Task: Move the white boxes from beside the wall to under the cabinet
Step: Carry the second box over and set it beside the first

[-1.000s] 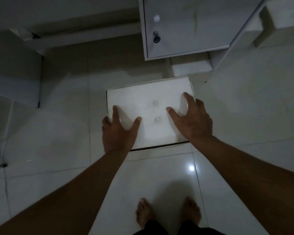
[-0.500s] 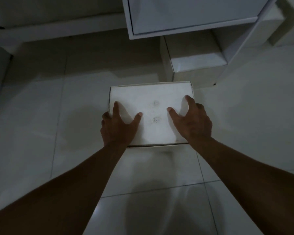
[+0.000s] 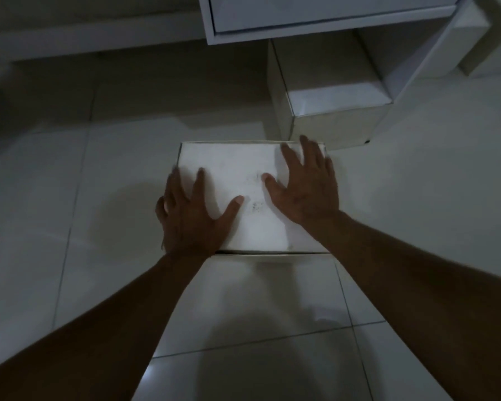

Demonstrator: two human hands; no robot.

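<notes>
A white box (image 3: pixel 245 169) with dark smudges on its lid sits low over the tiled floor, in front of the white cabinet (image 3: pixel 315 30). My left hand (image 3: pixel 191 218) holds its near left part, thumb on the lid and fingers over the left edge. My right hand (image 3: pixel 307 189) lies on the lid's right side, fingers spread toward the far right corner. A second white box (image 3: pixel 330 85) stands under the cabinet, its near corner just beyond the held box. I cannot tell whether the held box touches the floor.
Another white box (image 3: pixel 480 44) stands at the top right, past the cabinet's side panel (image 3: pixel 417 68). A pale ledge or wall base (image 3: pixel 93 44) runs along the back left. Glossy white floor tiles (image 3: pixel 70 198) spread to the left and right of the box.
Both hands and the box have moved closer to the cabinet and lower. The second box under the cabinet has come into fuller view. My right fingers have spread flatter over the lid.
</notes>
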